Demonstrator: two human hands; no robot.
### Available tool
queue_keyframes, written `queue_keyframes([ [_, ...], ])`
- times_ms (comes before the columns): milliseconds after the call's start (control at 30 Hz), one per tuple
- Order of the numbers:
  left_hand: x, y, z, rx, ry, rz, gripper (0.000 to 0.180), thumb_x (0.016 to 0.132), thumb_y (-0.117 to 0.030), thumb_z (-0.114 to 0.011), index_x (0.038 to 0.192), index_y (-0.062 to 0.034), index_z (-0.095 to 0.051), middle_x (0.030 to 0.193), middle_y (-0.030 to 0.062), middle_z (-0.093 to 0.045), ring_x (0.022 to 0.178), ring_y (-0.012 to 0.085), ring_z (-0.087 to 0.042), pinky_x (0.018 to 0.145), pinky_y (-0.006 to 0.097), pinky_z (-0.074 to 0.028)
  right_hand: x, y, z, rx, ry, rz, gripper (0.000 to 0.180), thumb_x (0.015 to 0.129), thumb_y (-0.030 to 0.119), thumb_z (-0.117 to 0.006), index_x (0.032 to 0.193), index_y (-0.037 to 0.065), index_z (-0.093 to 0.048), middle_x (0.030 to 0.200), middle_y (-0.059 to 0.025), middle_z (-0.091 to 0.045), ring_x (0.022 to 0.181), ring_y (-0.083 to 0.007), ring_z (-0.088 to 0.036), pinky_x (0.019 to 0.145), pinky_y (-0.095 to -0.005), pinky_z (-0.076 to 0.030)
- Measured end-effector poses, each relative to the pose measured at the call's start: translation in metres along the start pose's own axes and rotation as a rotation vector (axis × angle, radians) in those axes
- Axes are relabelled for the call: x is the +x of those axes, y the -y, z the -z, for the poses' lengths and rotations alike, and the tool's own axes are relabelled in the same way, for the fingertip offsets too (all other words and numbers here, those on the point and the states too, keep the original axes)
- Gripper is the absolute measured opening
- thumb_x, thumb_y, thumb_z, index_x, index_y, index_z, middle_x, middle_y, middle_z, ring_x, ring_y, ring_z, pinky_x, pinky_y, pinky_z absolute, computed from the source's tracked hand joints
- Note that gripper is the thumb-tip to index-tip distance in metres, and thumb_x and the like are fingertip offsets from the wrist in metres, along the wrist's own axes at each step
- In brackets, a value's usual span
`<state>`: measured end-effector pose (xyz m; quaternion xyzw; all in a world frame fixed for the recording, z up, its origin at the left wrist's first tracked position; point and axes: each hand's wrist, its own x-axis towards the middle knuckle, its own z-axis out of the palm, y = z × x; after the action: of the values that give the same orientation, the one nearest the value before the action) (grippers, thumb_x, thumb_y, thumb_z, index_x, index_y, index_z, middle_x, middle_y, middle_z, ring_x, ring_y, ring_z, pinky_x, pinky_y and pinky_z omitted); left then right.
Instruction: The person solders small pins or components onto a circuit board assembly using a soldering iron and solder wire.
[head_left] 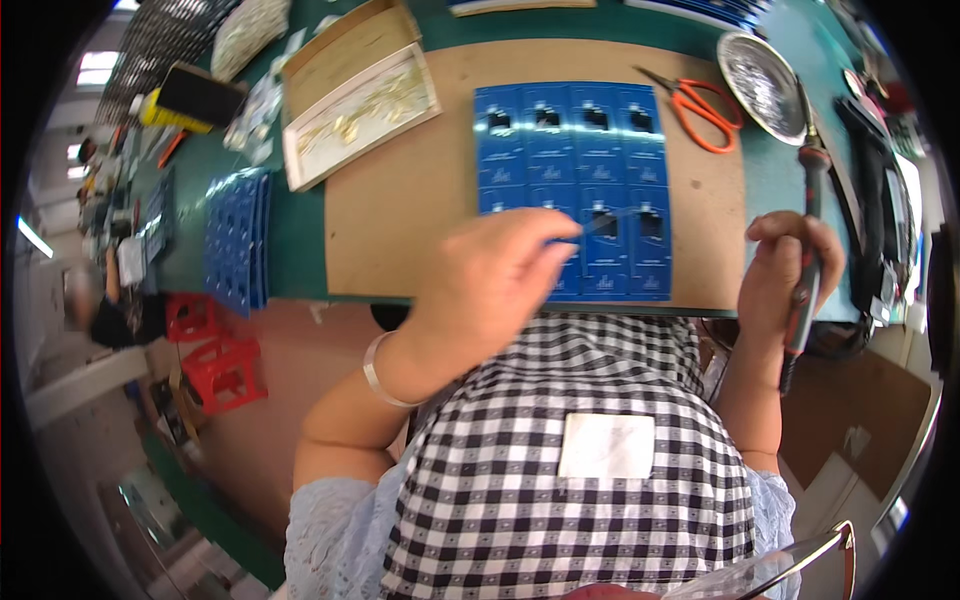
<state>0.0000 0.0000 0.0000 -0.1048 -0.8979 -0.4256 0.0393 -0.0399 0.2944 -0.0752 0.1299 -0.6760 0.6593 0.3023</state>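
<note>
My left hand (500,275) is closed in a pinch on thin blue tweezers (563,240), whose pale tips reach right over the lower part of a blue circuit board panel (575,165). The panel lies on a brown board and carries rows of repeated sections with dark rectangles. Part of its lower left is hidden behind my left hand. My right hand (785,265) is wrapped around the grey and red handle of a soldering iron (812,220), right of the panel. The iron stands nearly upright, its metal end pointing away from me, near a round metal dish.
Orange-handled scissors (705,115) lie beside the metal dish (735,75) on the right. An open cardboard box (355,110) with small yellowish parts sits at the left of the brown board (400,225). Stacked blue panels (238,240) stand farther left. Red stools (225,375) are below.
</note>
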Motion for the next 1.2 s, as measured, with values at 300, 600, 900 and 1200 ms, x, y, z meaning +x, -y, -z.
queue_keyframes([
  [300, 0.036, 0.021, 0.018, 0.158, 0.18, -0.389, 0.009, 0.075, -0.003, -0.067, 0.08, -0.0072, -0.061, 0.091, 0.006, -0.069, 0.079, 0.0229, -0.06, 0.074, 0.036, -0.046, 0.016, 0.053, 0.078, 0.18, -0.056, -0.392, 0.036, 0.095, 0.024, -0.052, 0.115, -0.005, -0.057, 0.096, -0.0155, -0.065, 0.076, -0.0207, -0.063, 0.068, -0.0334, -0.053],
  [600, 0.05, 0.022, -0.015, 0.173, 0.389, -0.499, 0.013, 0.072, -0.005, -0.062, 0.077, -0.0116, -0.053, 0.111, 0.0023, -0.069, 0.11, 0.0272, -0.055, 0.093, 0.044, -0.029, -0.024, 0.089, 0.06, 0.045, 0.138, -0.355, 0.032, 0.084, 0.025, -0.07, 0.095, -0.001, -0.056, 0.074, -0.0092, -0.056, 0.06, -0.0169, -0.056, 0.057, -0.0288, -0.046],
  [900, 0.048, 0.018, -0.023, 0.329, 0.389, -0.554, 0.013, 0.072, -0.008, -0.065, 0.079, -0.0111, -0.054, 0.113, 0.0009, -0.067, 0.113, 0.0223, -0.057, 0.094, 0.05, -0.027, -0.011, 0.086, 0.048, -0.126, 0.593, -0.189, 0.028, 0.071, 0.01, -0.067, 0.092, -0.007, -0.066, 0.076, -0.0158, -0.066, 0.064, -0.0266, -0.067, 0.059, -0.0339, -0.055],
  [1200, 0.045, 0.015, -0.031, 0.351, 0.329, -0.573, 0.012, 0.072, -0.009, -0.066, 0.077, -0.0101, -0.055, 0.114, 0.0018, -0.067, 0.113, 0.0242, -0.057, 0.096, 0.051, -0.025, -0.017, 0.079, 0.044, -0.124, 0.506, -0.299, 0.03, 0.07, 0.012, -0.069, 0.094, -0.007, -0.067, 0.079, -0.0166, -0.069, 0.062, -0.0255, -0.067, 0.057, -0.0318, -0.054],
])
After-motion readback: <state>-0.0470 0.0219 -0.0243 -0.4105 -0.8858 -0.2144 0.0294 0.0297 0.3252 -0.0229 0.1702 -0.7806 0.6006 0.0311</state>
